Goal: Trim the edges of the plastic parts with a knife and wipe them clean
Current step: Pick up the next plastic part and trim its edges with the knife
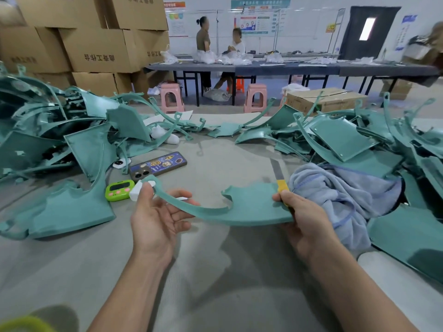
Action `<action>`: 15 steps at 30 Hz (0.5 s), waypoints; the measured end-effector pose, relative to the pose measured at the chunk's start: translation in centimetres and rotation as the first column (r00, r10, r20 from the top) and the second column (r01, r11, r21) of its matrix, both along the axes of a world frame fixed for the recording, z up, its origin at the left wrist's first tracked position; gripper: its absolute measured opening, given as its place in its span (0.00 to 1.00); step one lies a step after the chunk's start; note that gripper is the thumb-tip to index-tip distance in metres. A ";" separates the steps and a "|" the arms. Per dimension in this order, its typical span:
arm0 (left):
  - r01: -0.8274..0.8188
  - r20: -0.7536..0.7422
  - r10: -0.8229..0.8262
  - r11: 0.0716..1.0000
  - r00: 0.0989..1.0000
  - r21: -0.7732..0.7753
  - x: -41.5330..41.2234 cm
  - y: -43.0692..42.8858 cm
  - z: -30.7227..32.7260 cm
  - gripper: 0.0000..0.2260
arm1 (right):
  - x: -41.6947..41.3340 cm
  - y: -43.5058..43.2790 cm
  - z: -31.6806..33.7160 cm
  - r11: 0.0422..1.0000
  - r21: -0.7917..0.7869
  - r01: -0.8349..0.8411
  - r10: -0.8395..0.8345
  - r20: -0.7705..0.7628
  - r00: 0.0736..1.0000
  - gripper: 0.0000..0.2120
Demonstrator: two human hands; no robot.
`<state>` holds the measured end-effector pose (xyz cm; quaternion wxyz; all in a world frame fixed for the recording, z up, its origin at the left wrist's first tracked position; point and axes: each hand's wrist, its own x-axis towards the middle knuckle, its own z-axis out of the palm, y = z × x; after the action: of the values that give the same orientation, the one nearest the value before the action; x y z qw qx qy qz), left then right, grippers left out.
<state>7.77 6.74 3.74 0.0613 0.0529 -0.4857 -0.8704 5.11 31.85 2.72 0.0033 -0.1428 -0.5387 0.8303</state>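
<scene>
I hold a teal plastic part (249, 207) above the grey table, a flat panel with a long curved arm. My left hand (155, 216) pinches the thin tip of the arm between thumb and fingers, palm up. My right hand (299, 216) grips the wide end of the part together with a knife (279, 178); its yellow handle and grey blade stick up past my fingers. A pale blue cloth (340, 195) lies bunched just right of my right hand.
Piles of teal parts lie left (72, 144) and right (359, 140). A phone (158, 166), a green timer (119, 190) and a small white device (119, 163) sit near my left hand. Cardboard boxes (96, 49), pink stools and two people at a long table (287, 67) are behind.
</scene>
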 end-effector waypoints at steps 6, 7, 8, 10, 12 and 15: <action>0.196 -0.107 -0.181 0.967 0.978 0.164 0.0 0.2 -0.2 0.39 | 0.2 0.6 -0.1 1.000 0.012 0.012 -0.012 0.010 1.000 0.19; 0.206 -0.107 -0.185 0.952 0.977 0.228 -0.2 0.1 -0.3 0.39 | 0.2 0.5 -0.1 1.000 0.020 0.005 -0.006 0.014 1.000 0.18; 0.206 -0.088 -0.189 0.943 0.978 0.261 -0.4 0.0 -0.4 0.38 | 0.3 0.5 -0.1 0.999 0.035 -0.007 0.007 0.013 1.000 0.18; 0.198 0.047 -0.209 0.965 0.977 0.170 -0.9 0.3 -0.8 0.33 | 0.4 0.4 -0.1 0.994 0.093 -0.055 0.055 -0.002 0.998 0.18; 0.249 0.227 -0.232 0.967 0.946 -0.049 -1.2 1.2 -1.4 0.22 | 0.7 0.1 0.0 0.981 0.165 -0.106 0.113 -0.035 0.993 0.18; 0.426 0.276 -0.365 0.881 0.889 -0.205 -0.8 2.3 -1.8 0.14 | 1.0 -0.1 0.1 0.965 0.221 -0.140 0.162 -0.087 0.983 0.16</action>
<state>7.00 9.04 1.96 -0.1689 0.0437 -0.5995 -0.7811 6.10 31.72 2.80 -0.0165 -0.0564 -0.6335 0.7715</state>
